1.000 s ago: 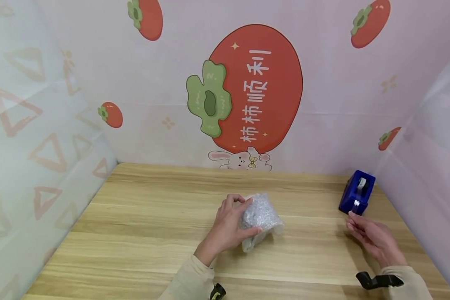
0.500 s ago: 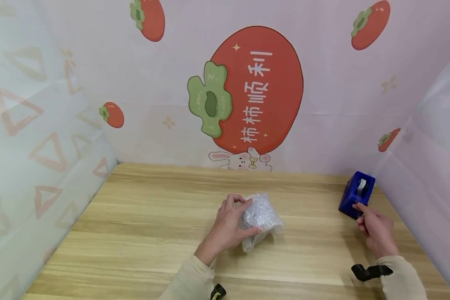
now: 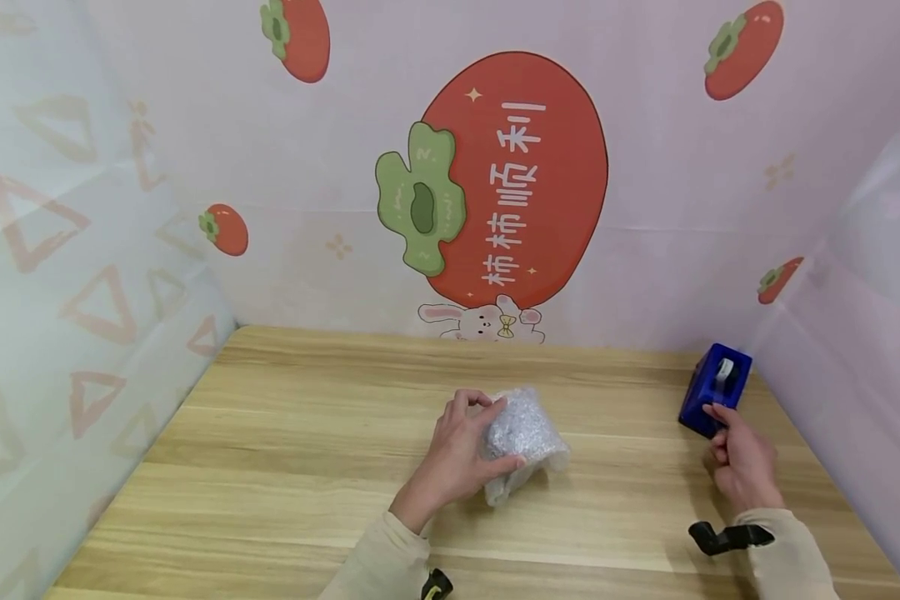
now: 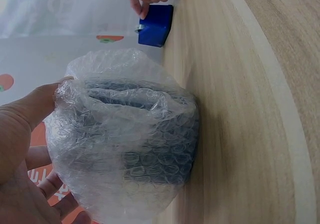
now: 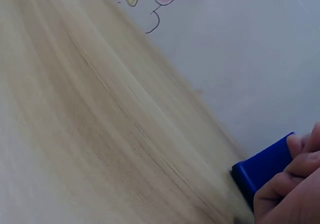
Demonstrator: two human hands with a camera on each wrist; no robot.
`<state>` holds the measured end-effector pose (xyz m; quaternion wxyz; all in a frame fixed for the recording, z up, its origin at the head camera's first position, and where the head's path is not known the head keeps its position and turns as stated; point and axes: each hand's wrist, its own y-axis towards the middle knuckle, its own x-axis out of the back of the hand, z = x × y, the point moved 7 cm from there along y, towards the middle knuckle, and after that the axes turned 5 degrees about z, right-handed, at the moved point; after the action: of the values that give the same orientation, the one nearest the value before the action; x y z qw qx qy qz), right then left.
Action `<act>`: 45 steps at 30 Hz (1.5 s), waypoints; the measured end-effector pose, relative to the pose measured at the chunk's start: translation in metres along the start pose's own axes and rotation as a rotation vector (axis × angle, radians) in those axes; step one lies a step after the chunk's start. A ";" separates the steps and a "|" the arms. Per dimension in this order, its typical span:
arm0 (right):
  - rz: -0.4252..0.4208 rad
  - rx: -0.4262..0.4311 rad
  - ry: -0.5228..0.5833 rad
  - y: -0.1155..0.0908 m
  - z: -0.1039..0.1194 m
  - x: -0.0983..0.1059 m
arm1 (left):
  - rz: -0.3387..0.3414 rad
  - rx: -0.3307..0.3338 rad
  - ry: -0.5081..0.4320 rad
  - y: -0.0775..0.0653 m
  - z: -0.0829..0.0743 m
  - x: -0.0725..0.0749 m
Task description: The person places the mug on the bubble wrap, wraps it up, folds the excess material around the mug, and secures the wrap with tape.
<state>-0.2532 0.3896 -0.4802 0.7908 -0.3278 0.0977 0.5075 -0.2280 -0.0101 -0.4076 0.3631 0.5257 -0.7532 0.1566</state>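
A bundle in clear bubble wrap (image 3: pixel 525 429) stands on the wooden table. Through the layers in the left wrist view, something dark bluish shows inside the bubble wrap (image 4: pixel 145 134), its kind obscured. My left hand (image 3: pixel 457 454) grips the bundle from its left side, thumb and fingers spread around it. Far to the right, a blue tape dispenser (image 3: pixel 699 400) carries a small roll of clear tape (image 3: pixel 724 368). My right hand (image 3: pixel 746 462) is at the dispenser's near end, index fingertip over the cutter end and the other fingers curled. Its fingertips pinch at the tape's end, which they cover.
The wooden table (image 3: pixel 285 450) ends at a printed backdrop (image 3: pixel 645 283) just behind the dispenser. A fabric side wall (image 3: pixel 855 350) rises close to the right hand, and another (image 3: pixel 97 292) stands at the left.
My right hand has moved up against the dispenser's near end, from just in front of it, covering the shiny tape strip seen earlier. The left hand and the bundle stay put.
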 end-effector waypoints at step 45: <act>0.380 0.081 -0.253 0.000 -0.015 -0.022 | 0.012 -0.016 -0.001 0.002 0.002 0.001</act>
<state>-0.2607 0.3639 -0.4807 0.6994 -0.2053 0.0781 0.6802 -0.2310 -0.0112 -0.4078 0.3661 0.5184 -0.7577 0.1521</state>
